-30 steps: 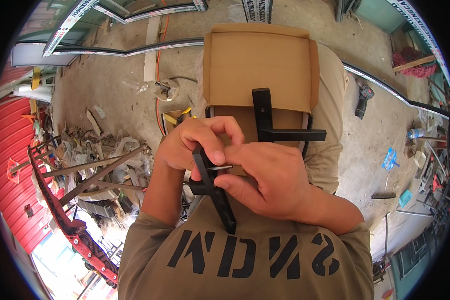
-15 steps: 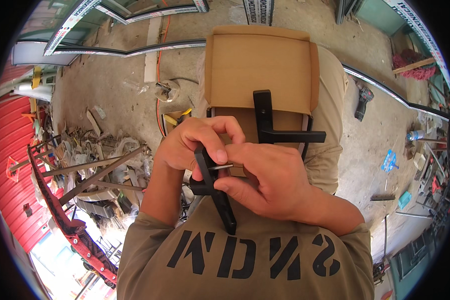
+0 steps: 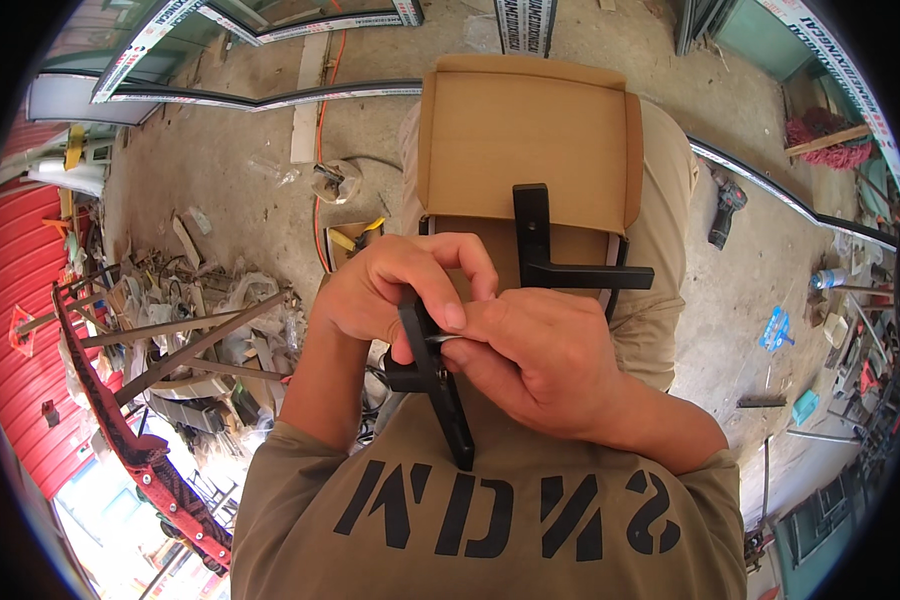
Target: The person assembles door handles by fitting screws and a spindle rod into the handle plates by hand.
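My left hand (image 3: 390,285) is closed around a black door handle (image 3: 450,410), a flat bar with a lever jutting out, tilted close to my shirt. From the handle's face a thin silver metal pin (image 3: 447,338) sticks out toward my right hand (image 3: 555,345). The thumb and fingers of that hand are pinched at the pin's outer end, which they hide. A second black door handle (image 3: 535,235) of the same shape lies at the open cardboard box (image 3: 525,140) on my lap, its lever pointing right.
A cordless drill (image 3: 727,208) lies on the floor to the right. Scrap and wooden strips are heaped at the left, beside a red corrugated panel (image 3: 30,330). A small bucket (image 3: 336,183) stands near an orange cord. Framed panels run along the far side.
My right fingers have moved slightly left along the pin, closer to the handle, so less of the pin shows. The view has shifted a little.
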The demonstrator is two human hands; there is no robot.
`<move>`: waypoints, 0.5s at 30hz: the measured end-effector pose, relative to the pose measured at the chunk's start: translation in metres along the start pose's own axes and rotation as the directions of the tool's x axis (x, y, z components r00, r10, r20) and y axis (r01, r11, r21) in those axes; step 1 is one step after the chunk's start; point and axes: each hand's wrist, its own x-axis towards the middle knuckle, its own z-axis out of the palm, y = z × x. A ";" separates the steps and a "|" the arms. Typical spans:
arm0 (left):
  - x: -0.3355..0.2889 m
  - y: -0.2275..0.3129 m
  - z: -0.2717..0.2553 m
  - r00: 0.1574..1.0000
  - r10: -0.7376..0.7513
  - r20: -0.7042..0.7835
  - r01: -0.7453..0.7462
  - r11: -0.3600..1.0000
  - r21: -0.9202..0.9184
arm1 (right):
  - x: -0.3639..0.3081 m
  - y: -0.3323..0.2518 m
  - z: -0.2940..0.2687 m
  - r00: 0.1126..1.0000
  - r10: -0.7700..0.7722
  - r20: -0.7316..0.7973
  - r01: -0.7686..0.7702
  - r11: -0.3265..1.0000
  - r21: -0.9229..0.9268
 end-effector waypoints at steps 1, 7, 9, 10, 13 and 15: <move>0.000 0.000 0.000 1.000 0.001 -0.001 -0.001 1.000 0.001 | 0.000 0.000 0.000 1.000 -0.005 -0.002 0.005 1.000 -0.004; -0.001 0.007 0.005 0.994 -0.098 -0.047 0.095 0.994 -0.049 | 0.003 0.000 0.000 1.000 0.022 -0.006 -0.022 0.999 -0.032; -0.001 0.007 0.004 0.992 -0.118 -0.054 0.117 0.993 -0.021 | 0.003 0.001 -0.002 1.000 0.031 0.005 -0.030 0.999 -0.027; -0.002 0.006 0.004 0.990 -0.126 -0.057 0.125 0.992 -0.012 | 0.002 0.001 -0.002 0.999 0.038 0.017 -0.038 0.999 -0.022; -0.003 0.005 0.003 0.995 -0.080 -0.055 0.083 0.995 0.060 | 0.008 -0.013 -0.009 0.990 0.133 0.056 -0.134 0.991 0.019; 0.000 0.006 0.006 0.995 -0.083 -0.057 0.086 0.995 0.049 | 0.001 -0.001 -0.003 0.998 0.052 0.033 -0.052 0.999 -0.004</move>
